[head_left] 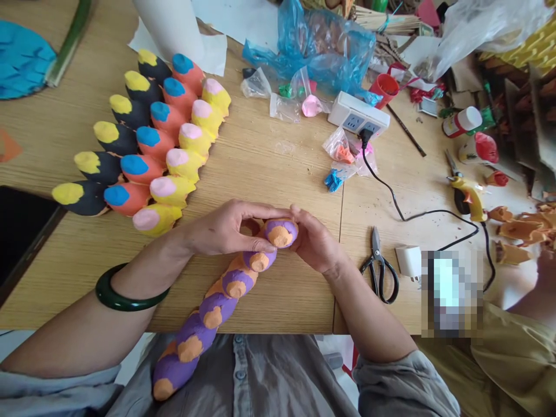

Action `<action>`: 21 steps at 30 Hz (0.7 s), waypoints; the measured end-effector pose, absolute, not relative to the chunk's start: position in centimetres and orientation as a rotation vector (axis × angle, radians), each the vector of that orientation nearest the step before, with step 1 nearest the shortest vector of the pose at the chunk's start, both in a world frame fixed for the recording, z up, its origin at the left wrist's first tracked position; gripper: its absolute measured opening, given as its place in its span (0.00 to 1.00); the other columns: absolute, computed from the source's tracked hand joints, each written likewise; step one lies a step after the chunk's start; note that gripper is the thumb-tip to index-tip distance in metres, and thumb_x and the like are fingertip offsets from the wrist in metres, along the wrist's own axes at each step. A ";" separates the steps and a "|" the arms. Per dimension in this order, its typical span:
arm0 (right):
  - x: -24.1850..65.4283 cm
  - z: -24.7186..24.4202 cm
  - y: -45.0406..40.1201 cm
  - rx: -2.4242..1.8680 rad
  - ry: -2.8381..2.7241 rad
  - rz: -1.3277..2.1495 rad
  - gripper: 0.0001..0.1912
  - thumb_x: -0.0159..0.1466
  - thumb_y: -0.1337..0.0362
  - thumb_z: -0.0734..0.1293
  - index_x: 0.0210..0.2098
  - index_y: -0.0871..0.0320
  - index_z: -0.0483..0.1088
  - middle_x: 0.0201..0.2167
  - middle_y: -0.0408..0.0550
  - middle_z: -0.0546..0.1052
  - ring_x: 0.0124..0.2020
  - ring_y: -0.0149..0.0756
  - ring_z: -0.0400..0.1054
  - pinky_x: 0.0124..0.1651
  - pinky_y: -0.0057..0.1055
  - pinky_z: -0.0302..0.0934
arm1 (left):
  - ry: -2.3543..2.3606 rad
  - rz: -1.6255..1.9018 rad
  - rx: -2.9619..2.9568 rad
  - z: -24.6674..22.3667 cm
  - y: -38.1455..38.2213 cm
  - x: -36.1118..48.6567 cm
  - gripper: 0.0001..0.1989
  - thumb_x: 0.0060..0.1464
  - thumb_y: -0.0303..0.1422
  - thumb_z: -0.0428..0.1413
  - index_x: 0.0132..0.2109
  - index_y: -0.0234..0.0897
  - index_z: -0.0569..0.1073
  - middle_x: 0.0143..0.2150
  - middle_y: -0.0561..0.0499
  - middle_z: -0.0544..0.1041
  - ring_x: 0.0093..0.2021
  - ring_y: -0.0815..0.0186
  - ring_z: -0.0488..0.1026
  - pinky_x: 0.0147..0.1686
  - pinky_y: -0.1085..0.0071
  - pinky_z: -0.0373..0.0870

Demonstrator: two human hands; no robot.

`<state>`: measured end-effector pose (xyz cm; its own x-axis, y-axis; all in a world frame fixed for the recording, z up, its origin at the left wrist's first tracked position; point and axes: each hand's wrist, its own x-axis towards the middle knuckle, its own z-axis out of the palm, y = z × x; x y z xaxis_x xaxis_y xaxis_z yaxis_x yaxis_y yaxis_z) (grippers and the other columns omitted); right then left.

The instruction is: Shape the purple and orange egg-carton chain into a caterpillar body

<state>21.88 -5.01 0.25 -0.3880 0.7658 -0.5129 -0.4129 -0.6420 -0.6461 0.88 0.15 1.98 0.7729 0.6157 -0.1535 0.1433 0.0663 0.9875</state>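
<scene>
From your head camera, you are holding a purple-and-orange segmented strip [212, 310], a chain of rounded lobes with a dry, pitted surface like painted foam or pulp, each purple lobe capped with an orange patch. Its top end sits between your hands, just above the table's near edge, and the rest runs down over that edge toward your lap.

Your left hand [226, 229] arches over the top lobes, fingers laid across them and thumb curled beneath, pinching the strip and leaving a small loop of space under the palm. Your right hand [315, 240] is cupped and pressed against the end lobe from the other side, so the two sets of fingertips nearly meet. A green bangle [130, 289] circles your left wrist.

Just left of your left hand, fanned rows of yellow, black, blue, coral and pink lobes [147, 150] lie on the wooden table [278, 174]. A stretch of bare wood runs ahead of your hands up to a white power strip [358, 116] and small plastic bags. To the right, black-handled scissors [377, 269] lie near your right forearm, with a yellow glue gun [467, 197] farther off, and its black cord [434, 215] loops across the table
</scene>
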 end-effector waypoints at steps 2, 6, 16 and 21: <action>22.2 0.6 -4.8 -1.011 -0.579 2.090 0.21 0.61 0.41 0.77 0.33 0.54 0.80 0.29 0.45 0.81 0.36 0.40 0.76 0.41 0.36 0.73 | 0.689 0.414 1.422 2.3 0.1 0.8 0.28 0.55 0.42 0.72 0.63 0.45 0.83 0.62 0.44 0.85 0.59 0.48 0.82 0.53 0.62 0.83; 23.0 1.5 -4.7 -0.945 -0.695 2.100 0.16 0.57 0.51 0.80 0.34 0.56 0.81 0.33 0.46 0.82 0.37 0.39 0.75 0.46 0.36 0.73 | 0.757 0.402 1.372 3.0 0.1 0.6 0.39 0.52 0.42 0.74 0.70 0.47 0.77 0.59 0.48 0.86 0.56 0.48 0.84 0.52 0.63 0.83; 22.7 1.3 -4.9 -1.084 -0.663 2.043 0.18 0.57 0.49 0.83 0.35 0.56 0.82 0.35 0.47 0.83 0.38 0.38 0.75 0.48 0.35 0.72 | 0.769 0.426 1.428 2.9 -0.2 1.0 0.39 0.54 0.41 0.73 0.72 0.49 0.76 0.61 0.48 0.85 0.54 0.50 0.84 0.51 0.64 0.83; 22.6 1.2 -5.0 -1.111 -0.667 2.025 0.19 0.60 0.47 0.81 0.36 0.56 0.83 0.38 0.49 0.85 0.41 0.41 0.77 0.49 0.37 0.72 | 0.777 0.419 1.426 2.8 -0.3 1.2 0.39 0.52 0.39 0.72 0.71 0.52 0.76 0.57 0.51 0.86 0.51 0.53 0.83 0.49 0.65 0.83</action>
<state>22.60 -5.00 1.20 -0.3680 0.7896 -0.4910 -0.3435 -0.6062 -0.7173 1.17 -0.26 2.81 0.6938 0.6839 -0.2258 0.1876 0.1311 0.9735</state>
